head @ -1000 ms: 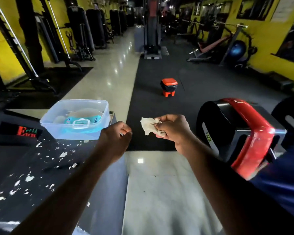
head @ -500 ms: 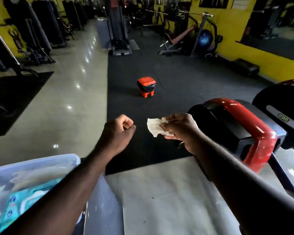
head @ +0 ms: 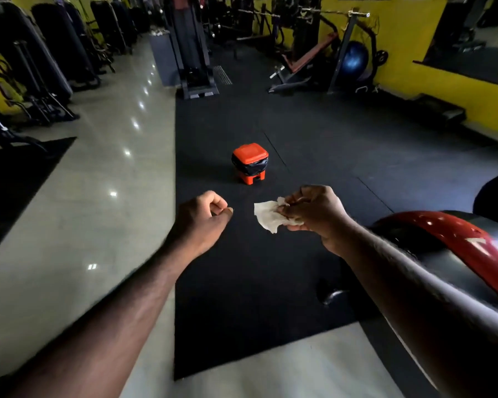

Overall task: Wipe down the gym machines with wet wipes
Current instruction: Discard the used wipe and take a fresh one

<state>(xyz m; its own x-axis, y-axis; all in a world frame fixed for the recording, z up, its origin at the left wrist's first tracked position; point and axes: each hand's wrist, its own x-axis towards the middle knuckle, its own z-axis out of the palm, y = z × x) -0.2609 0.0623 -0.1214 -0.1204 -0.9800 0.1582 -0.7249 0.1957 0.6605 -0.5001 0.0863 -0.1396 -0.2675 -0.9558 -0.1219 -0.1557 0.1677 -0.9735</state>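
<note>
- Black rubber mat (head: 314, 133): covers the centre and right of the floor. Its left edge runs straight up the view and its near edge is cut off square close to the person.
- Pale tiled floor (head: 98, 202): glossy, lies along the mat's left edge and past its near edge, with ceiling lights reflected in it.
- Yellow wall (head: 408, 38): bounds the room on the right.
- Row of dark machines (head: 49, 53): stands along the far left, beyond the tiles.
- Red-and-black machine (head: 457, 239): at the right edge of view, partly hidden behind the right forearm. It has a curved red band over a dark housing.
- Tower machine (head: 191, 53): upright at the mat's far left corner.
- Incline bench (head: 308, 58): near the mat's far edge, right of centre, with a blue ball (head: 354, 60) just beside it.
- Orange bin (head: 249, 163): lid closed, black liner round its body. It stands on the mat nearer the left edge, beyond both hands and apart from them.
- Right hand (head: 316, 214): raised over the mat, fingers curled and pinching the wet wipe.
- Left hand (head: 202, 219): raised alongside, closed into a loose fist, thumb against forefinger, with nothing in it. It is near the wipe but not touching it.
- Wet wipe (head: 268, 216): white, crumpled, protruding leftward from the right fingertips, clear of every surface.
</note>
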